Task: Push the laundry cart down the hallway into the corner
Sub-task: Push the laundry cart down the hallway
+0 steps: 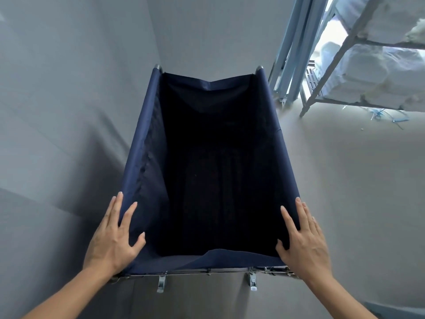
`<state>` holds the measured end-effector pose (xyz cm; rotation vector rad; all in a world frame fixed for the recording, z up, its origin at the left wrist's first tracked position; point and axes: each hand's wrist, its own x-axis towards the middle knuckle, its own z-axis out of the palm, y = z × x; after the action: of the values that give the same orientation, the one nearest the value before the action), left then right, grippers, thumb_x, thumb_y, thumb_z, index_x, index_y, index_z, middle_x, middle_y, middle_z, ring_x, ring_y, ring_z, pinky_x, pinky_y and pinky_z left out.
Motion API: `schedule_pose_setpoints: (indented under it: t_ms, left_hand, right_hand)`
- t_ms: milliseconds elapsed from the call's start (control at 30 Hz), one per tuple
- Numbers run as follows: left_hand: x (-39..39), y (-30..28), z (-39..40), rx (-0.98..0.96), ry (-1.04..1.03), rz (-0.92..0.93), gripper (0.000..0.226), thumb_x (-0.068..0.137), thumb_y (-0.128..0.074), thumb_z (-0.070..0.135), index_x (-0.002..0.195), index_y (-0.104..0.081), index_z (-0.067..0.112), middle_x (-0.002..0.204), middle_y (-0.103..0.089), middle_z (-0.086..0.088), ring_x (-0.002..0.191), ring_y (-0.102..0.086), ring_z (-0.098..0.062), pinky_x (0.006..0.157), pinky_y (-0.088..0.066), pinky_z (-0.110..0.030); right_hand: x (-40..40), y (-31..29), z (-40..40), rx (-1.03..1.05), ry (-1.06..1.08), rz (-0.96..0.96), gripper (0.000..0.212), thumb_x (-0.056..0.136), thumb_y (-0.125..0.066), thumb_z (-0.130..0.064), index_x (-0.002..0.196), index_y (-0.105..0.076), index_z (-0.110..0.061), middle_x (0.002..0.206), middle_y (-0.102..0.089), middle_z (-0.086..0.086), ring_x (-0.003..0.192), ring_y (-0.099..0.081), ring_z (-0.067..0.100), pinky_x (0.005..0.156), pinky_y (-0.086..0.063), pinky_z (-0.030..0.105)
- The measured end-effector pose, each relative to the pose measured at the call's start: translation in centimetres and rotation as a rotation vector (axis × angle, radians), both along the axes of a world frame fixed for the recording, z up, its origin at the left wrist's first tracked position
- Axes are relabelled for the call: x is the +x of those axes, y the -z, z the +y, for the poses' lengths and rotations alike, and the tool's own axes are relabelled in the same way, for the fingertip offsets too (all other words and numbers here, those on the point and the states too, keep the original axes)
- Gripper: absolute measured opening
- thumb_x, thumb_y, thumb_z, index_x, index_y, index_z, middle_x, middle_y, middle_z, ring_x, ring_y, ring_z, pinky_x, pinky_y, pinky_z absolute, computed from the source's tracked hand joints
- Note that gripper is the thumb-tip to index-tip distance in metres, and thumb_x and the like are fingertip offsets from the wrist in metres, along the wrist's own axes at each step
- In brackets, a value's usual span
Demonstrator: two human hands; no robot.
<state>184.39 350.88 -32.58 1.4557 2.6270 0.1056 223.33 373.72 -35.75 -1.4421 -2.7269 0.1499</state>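
Observation:
The laundry cart (147, 125) is a navy fabric bin on a metal frame, seen from above with a dark, empty inside. Its far end stands close to the corner where two grey walls meet. My left hand (113, 238) rests flat on the near left corner of the rim, fingers straight and spread. On the near right corner lies my right hand (303, 240), also with straight fingers along the fabric edge. Metal brackets show under the near rim.
A grey wall (57, 111) runs close along the cart's left side, another (211, 38) behind it. To the right stand blue poles (296, 49) and a metal rack (340, 51) holding white bundles. Blue scraps (377, 116) lie on the pale floor (356, 192).

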Motion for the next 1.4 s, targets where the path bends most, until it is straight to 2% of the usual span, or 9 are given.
schedule_pose_setpoints:
  t_ms: [467, 833, 1000, 1067, 1133, 1167, 1267, 1333, 1400]
  left_hand:
    - [-9.7, 0.0, 13.7, 0.003, 0.002, -0.030, 0.088, 0.081, -0.031, 0.060, 0.151, -0.046, 0.007, 0.170, -0.013, -0.018, 0.156, -0.022, -0.034, 0.110, -0.047, -0.051]
    - [-17.9, 0.3, 25.1, -0.004, 0.032, -0.025, 0.084, 0.084, -0.033, 0.058, 0.152, -0.044, 0.011, 0.171, -0.010, -0.018, 0.157, -0.019, -0.034, 0.116, -0.041, -0.050]
    - [-19.7, 0.3, 29.3, -0.014, 0.031, -0.019, 0.082, 0.084, -0.035, 0.056, 0.150, -0.048, 0.009, 0.170, -0.013, -0.020, 0.155, -0.022, -0.036, 0.113, -0.043, -0.050]
    - [-20.3, 0.3, 30.8, -0.017, 0.024, -0.021, 0.081, 0.084, -0.036, 0.055, 0.148, -0.050, 0.008, 0.169, -0.016, -0.020, 0.154, -0.025, -0.036, 0.112, -0.044, -0.049]
    - [-20.9, 0.2, 32.4, -0.015, 0.021, -0.012, 0.081, 0.083, -0.036, 0.055, 0.147, -0.051, 0.007, 0.169, -0.018, -0.021, 0.153, -0.027, -0.037, 0.111, -0.044, -0.049]
    - [-21.1, 0.1, 33.2, -0.017, 0.019, -0.010, 0.082, 0.083, -0.036, 0.055, 0.147, -0.051, 0.007, 0.169, -0.018, -0.021, 0.153, -0.027, -0.037, 0.111, -0.044, -0.049]
    - [-22.0, -0.2, 35.8, -0.021, 0.003, -0.013, 0.083, 0.088, -0.029, 0.061, 0.149, -0.050, 0.008, 0.169, -0.014, -0.019, 0.154, -0.025, -0.035, 0.114, -0.042, -0.049]
    - [-22.5, -0.4, 37.3, -0.016, 0.001, -0.006, 0.093, 0.094, -0.010, 0.072, 0.150, -0.048, 0.009, 0.170, -0.013, -0.019, 0.155, -0.022, -0.034, 0.115, -0.041, -0.050]
    - [-23.1, -0.5, 38.8, -0.011, -0.012, 0.000, 0.104, 0.091, 0.004, 0.077, 0.150, -0.048, 0.009, 0.169, -0.015, -0.019, 0.154, -0.023, -0.035, 0.114, -0.042, -0.051]
  right_hand:
    - [-9.4, 0.6, 13.5, 0.018, 0.025, -0.025, 0.096, 0.071, -0.087, -0.026, 0.157, -0.047, -0.013, 0.172, -0.024, 0.021, 0.156, -0.035, 0.040, 0.118, -0.044, 0.057]
    - [-16.9, 0.6, 25.3, 0.045, 0.046, -0.038, 0.095, 0.073, -0.089, -0.033, 0.156, -0.048, -0.014, 0.172, -0.025, 0.019, 0.155, -0.037, 0.039, 0.118, -0.042, 0.058]
    - [-18.7, 0.9, 29.8, 0.047, 0.046, -0.036, 0.095, 0.071, -0.090, -0.033, 0.155, -0.050, -0.012, 0.171, -0.026, 0.020, 0.154, -0.037, 0.040, 0.117, -0.042, 0.058]
    - [-19.4, 1.0, 31.4, 0.054, 0.029, -0.038, 0.088, 0.077, -0.084, -0.035, 0.155, -0.049, -0.013, 0.172, -0.025, 0.019, 0.155, -0.036, 0.039, 0.118, -0.041, 0.057]
    - [-20.0, 1.1, 32.9, 0.079, 0.014, -0.029, 0.076, 0.087, -0.061, -0.043, 0.156, -0.049, -0.013, 0.172, -0.024, 0.019, 0.156, -0.035, 0.038, 0.120, -0.037, 0.054]
    - [-20.4, 1.1, 33.7, 0.074, 0.011, -0.030, 0.076, 0.087, -0.050, -0.047, 0.156, -0.049, -0.014, 0.172, -0.025, 0.019, 0.156, -0.035, 0.038, 0.120, -0.034, 0.053]
    - [-21.6, 0.8, 36.6, 0.062, -0.002, -0.030, 0.078, 0.087, -0.043, -0.049, 0.156, -0.048, -0.014, 0.172, -0.026, 0.020, 0.155, -0.036, 0.038, 0.121, -0.032, 0.051]
    - [-22.4, 0.8, 38.2, 0.072, 0.005, -0.027, 0.077, 0.086, -0.051, -0.047, 0.156, -0.048, -0.014, 0.172, -0.026, 0.020, 0.155, -0.037, 0.038, 0.120, -0.035, 0.052]
    - [-23.1, 0.9, 39.8, 0.083, -0.004, -0.027, 0.077, 0.086, -0.056, -0.045, 0.156, -0.048, -0.015, 0.171, -0.025, 0.020, 0.154, -0.038, 0.039, 0.119, -0.036, 0.053]
